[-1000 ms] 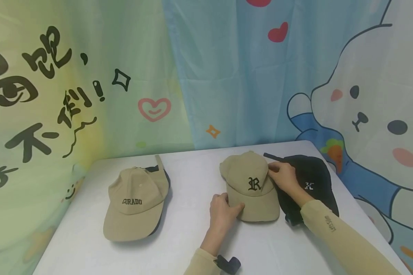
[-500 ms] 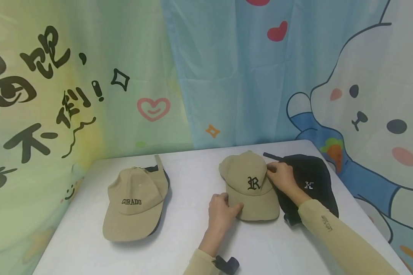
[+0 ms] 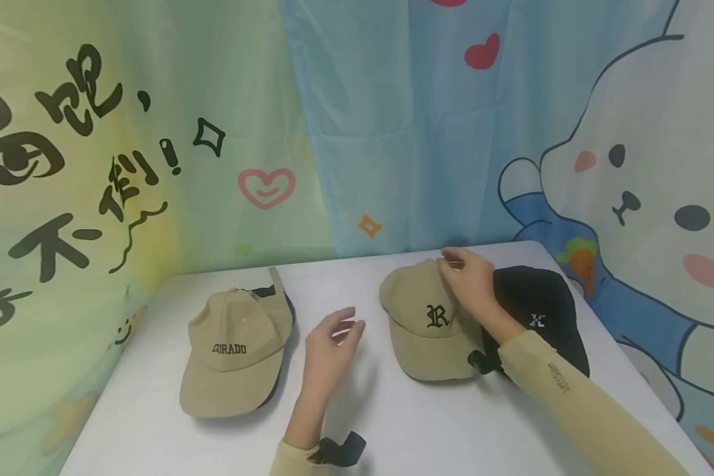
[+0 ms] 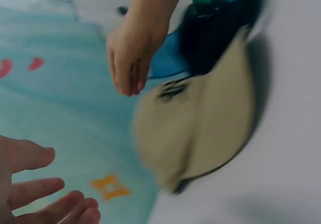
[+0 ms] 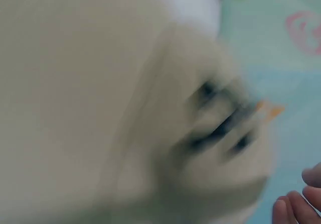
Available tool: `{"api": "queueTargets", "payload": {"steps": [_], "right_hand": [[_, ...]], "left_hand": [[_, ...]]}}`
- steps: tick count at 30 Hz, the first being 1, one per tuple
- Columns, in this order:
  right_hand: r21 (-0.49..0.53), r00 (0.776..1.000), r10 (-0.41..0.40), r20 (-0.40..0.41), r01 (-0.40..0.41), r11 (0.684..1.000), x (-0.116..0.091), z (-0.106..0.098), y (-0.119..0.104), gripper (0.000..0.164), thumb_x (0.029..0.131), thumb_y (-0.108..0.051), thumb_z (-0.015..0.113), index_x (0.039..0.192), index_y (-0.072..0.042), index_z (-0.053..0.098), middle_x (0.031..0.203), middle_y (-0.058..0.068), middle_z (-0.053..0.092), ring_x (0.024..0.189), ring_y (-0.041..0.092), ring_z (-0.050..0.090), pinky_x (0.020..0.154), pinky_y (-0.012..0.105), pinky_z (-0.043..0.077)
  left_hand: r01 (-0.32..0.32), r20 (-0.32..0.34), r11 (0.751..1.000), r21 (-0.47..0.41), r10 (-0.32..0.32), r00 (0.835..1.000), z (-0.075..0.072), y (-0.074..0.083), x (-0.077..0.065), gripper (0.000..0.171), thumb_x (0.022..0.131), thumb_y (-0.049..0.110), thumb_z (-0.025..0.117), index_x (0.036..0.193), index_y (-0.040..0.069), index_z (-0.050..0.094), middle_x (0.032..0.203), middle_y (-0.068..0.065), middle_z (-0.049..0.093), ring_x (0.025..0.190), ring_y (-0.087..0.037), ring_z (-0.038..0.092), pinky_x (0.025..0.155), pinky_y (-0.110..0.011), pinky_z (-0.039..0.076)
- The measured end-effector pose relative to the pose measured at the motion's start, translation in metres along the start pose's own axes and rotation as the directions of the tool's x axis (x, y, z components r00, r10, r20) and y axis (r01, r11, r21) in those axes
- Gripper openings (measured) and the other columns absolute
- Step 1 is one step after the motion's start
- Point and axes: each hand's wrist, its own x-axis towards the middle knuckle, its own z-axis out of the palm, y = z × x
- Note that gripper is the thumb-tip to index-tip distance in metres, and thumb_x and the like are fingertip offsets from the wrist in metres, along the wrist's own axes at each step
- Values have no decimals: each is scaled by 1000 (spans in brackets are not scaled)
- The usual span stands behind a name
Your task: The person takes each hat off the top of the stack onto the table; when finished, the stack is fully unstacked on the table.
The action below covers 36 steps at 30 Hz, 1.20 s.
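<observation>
In the head view, a beige baseball cap (image 3: 413, 314) with a dark letter R lies on the right half of the table. My right hand (image 3: 471, 281) is over its upper right side, fingers loosely bent, with nothing in them. In the left wrist view those right-hand fingers (image 4: 123, 78) hang down apart from the cap. My left hand (image 3: 330, 350) hovers between the two beige caps, fingers spread and holding nothing. Partly behind my right forearm lies a black cap (image 3: 532, 297) with a small white mark. The right wrist view shows the R cap (image 5: 180, 83) close and blurred.
Another beige cap (image 3: 238, 354) with dark lettering lies on the left of the white table (image 3: 137, 390), its strap pointing up. A printed curtain (image 3: 357, 132) hangs right behind the table. Each wrist wears a dark camera, such as the left one (image 3: 340, 449).
My left hand has let go of the R cap's brim and moved left. My right hand has left the cap's right side and moved up and left. The caps lie nearly as before.
</observation>
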Motion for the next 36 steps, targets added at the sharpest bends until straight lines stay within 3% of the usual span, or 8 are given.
{"api": "queueTargets", "payload": {"steps": [8,13,16,21,25,27,30,36], "right_hand": [[218,970,-75,232,24,976,11,66,-94,25,92,-15,72,113,-2,72,106,13,73,94,27,70,81,36,58],[256,941,-72,329,-16,967,2,123,-126,23,93,-18,71,111,-4,73,104,8,73,94,22,69,81,32,57],[247,923,-19,384,-82,966,-8,153,-134,25,93,-19,70,111,-3,73,105,7,73,97,21,68,82,32,57],[245,879,51,474,-187,951,-29,195,-142,27,93,-19,70,114,-2,72,108,8,72,100,22,68,81,30,57],[235,856,90,508,-238,942,-43,214,-144,28,92,-16,68,114,2,70,109,12,71,103,27,66,85,34,56],[220,850,106,517,-252,942,-48,221,-145,29,93,-17,67,114,2,70,110,14,71,106,28,65,88,37,55],[208,849,120,515,-259,943,-52,227,-145,30,93,-19,67,113,2,70,109,14,70,105,29,65,89,39,54],[220,855,130,502,-271,937,-52,232,-144,33,90,-19,71,114,4,69,108,15,71,102,29,65,88,40,54]], "left_hand": [[23,-209,999,-40,-30,977,-90,4,-3,32,97,25,66,124,8,66,121,-3,67,110,-18,63,92,-30,53],[104,-367,992,70,-71,927,-136,-10,-15,37,99,34,63,124,7,66,119,-3,68,108,-17,63,88,-20,49],[192,-454,974,119,-119,883,-155,-21,-28,40,99,37,61,125,7,66,120,-9,67,109,-25,64,90,-29,52],[389,-531,908,154,-256,808,-173,-44,-51,49,99,35,60,134,1,58,135,-26,52,119,-46,53,96,-59,46],[524,-494,824,215,-371,786,-176,-64,-64,67,97,42,61,140,-8,47,143,-35,36,128,-53,40,98,-63,43],[551,-475,801,235,-400,784,-175,-70,-69,73,96,44,62,140,-12,43,144,-36,33,128,-54,39,98,-61,45],[563,-463,793,233,-419,781,-175,-75,-73,77,95,44,64,139,-15,42,144,-37,32,126,-54,42,96,-58,48],[592,-486,788,172,-455,747,-176,-78,-77,78,94,39,68,143,-13,38,142,-38,34,123,-54,46,89,-56,52]]}}
